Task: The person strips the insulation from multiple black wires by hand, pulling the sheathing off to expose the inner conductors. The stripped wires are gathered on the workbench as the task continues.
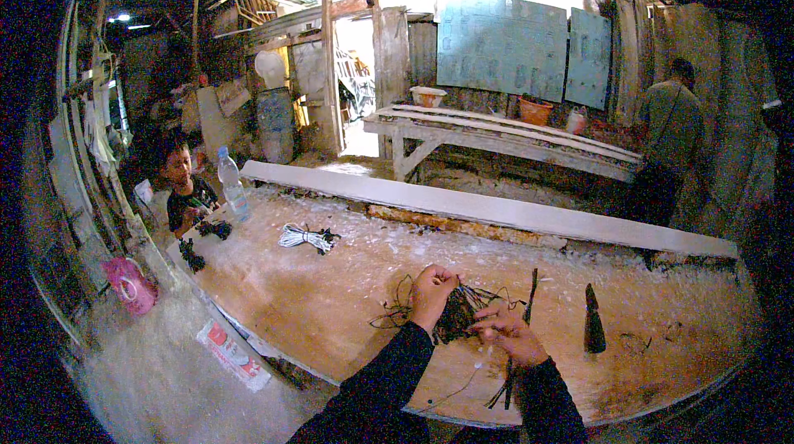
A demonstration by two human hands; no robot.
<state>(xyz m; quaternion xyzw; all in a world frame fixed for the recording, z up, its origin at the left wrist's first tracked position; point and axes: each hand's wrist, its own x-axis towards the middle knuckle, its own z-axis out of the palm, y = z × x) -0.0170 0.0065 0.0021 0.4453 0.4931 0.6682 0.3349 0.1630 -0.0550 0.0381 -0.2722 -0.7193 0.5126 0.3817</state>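
Observation:
A bundle of thin dark cords (454, 317) is at the tabletop's near middle, with loose loops spreading to its left and pale strands at its upper right. My left hand (432, 295) is closed around the bundle's upper left side, fingers curled. Against its right side, my right hand (511, 335) has bent fingers pinched together; what lies between them is too small to make out. A narrow dark strip (531, 291) lies beyond my right hand, and more dark strips (503, 386) show below it. Farther right is a dark tapered piece (593, 321).
The wooden table (331, 312) carries a tied white cord bundle (305, 238), dark clumps (217, 230) and a plastic bottle (232, 186). A long white board (480, 202) edges its far side. One person (192, 192) is at the left end; another (672, 125) stands far right near a bench (513, 136).

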